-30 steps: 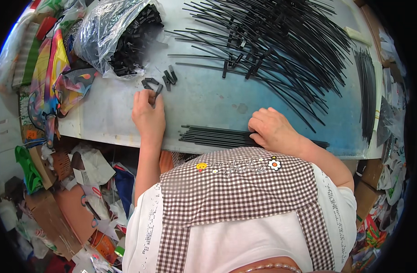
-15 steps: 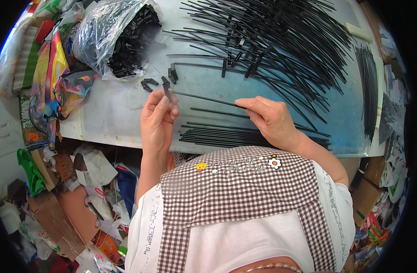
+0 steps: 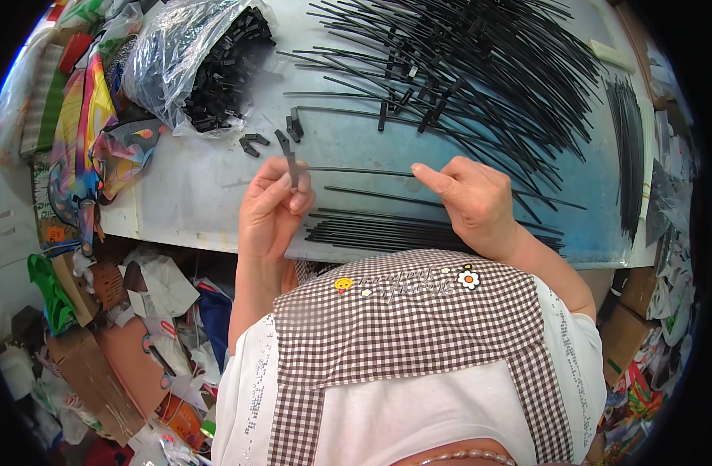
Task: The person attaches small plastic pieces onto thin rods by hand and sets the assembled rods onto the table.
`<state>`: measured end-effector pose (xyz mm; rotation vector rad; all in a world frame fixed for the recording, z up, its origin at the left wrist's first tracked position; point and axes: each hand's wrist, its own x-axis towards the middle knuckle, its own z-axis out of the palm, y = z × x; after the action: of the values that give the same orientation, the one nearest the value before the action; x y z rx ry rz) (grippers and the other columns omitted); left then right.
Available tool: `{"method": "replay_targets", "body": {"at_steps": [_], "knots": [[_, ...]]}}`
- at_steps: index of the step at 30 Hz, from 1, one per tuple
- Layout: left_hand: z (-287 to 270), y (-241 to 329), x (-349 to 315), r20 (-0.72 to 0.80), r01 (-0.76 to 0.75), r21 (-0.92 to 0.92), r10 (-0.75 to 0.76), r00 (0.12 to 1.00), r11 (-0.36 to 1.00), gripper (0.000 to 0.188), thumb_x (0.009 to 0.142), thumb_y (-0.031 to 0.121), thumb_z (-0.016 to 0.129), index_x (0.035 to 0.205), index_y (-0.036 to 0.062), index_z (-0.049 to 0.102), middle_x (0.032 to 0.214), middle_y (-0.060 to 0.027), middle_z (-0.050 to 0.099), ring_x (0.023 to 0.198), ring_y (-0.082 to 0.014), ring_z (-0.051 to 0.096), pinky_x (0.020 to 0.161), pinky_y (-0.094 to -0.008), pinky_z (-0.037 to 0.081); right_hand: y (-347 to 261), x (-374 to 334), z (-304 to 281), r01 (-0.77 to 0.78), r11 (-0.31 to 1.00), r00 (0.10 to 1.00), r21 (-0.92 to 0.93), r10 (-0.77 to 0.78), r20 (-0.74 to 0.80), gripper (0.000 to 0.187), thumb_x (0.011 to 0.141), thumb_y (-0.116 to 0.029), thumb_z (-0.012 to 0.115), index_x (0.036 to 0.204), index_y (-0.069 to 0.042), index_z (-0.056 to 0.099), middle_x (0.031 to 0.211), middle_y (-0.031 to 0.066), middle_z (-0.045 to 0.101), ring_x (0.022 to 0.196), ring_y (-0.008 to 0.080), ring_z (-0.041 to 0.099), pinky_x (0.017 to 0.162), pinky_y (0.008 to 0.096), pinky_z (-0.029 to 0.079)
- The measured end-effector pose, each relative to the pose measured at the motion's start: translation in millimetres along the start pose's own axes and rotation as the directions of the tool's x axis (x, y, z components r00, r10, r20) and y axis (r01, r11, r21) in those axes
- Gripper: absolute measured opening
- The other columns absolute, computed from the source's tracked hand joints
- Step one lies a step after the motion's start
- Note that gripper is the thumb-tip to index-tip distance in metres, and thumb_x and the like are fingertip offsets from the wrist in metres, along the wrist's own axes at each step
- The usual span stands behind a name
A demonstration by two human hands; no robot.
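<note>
My left hand (image 3: 272,208) pinches a small black forked plastic connector (image 3: 291,161) between thumb and fingers. In my right hand (image 3: 478,203) is a thin black rod (image 3: 356,170), gripped along its middle with its far end sticking out to the right. The rod's left end is at the connector; whether it sits inside cannot be made out. Just beyond my left hand lie loose connectors, one V-shaped (image 3: 253,144) and one upright pair (image 3: 294,124). Nearer me, a row of black rods (image 3: 402,231) lies side by side, with a single rod (image 3: 371,195) apart from them.
A clear plastic bag (image 3: 158,66) spilling black connectors stands at the back left. A large heap of rods (image 3: 488,62), some with connectors, covers the back right. Thinner dark strands (image 3: 626,163) lie along the right edge. Boxes and wrappings (image 3: 130,349) crowd the left side below the table.
My right hand has shifted right, and the rod lies more level. My left hand, with the connector, has come slightly nearer to me. The loose connectors have stayed in place.
</note>
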<state>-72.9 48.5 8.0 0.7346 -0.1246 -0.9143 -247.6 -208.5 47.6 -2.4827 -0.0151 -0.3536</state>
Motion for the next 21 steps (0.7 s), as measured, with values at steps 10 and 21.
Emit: {"method": "replay_targets", "body": {"at_steps": [10, 21], "knots": [[44, -21, 4, 0.146, 0.193, 0.244, -0.233, 0.961, 0.950, 0.010, 0.096, 0.005, 0.056, 0.103, 0.0028, 0.062, 0.081, -0.0094, 0.058, 0.058, -0.0131, 0.046, 0.055, -0.0262, 0.037, -21, 11, 0, -0.422, 0.698, 0.897, 0.579, 0.226, 0.381, 0.030, 0.086, 0.001, 0.070, 0.115, -0.003, 0.062, 0.069, 0.0072, 0.064, 0.054, 0.0162, 0.059, 0.049, 0.0285, 0.044], [5, -6, 25, -0.047, 0.197, 0.961, 0.589, 0.807, -0.193, 0.021, 0.089, 0.015, 0.070, 0.103, 0.0011, 0.062, 0.094, -0.0129, 0.066, 0.082, -0.0273, 0.064, 0.070, -0.0412, 0.050, 1, 12, -9, 0.037, 0.954, 0.973, -0.298, 0.034, 0.230, 0.042, 0.072, -0.012, 0.083, 0.107, -0.008, 0.060, 0.110, 0.0089, 0.062, 0.102, 0.0273, 0.058, 0.086, 0.0399, 0.045]]}}
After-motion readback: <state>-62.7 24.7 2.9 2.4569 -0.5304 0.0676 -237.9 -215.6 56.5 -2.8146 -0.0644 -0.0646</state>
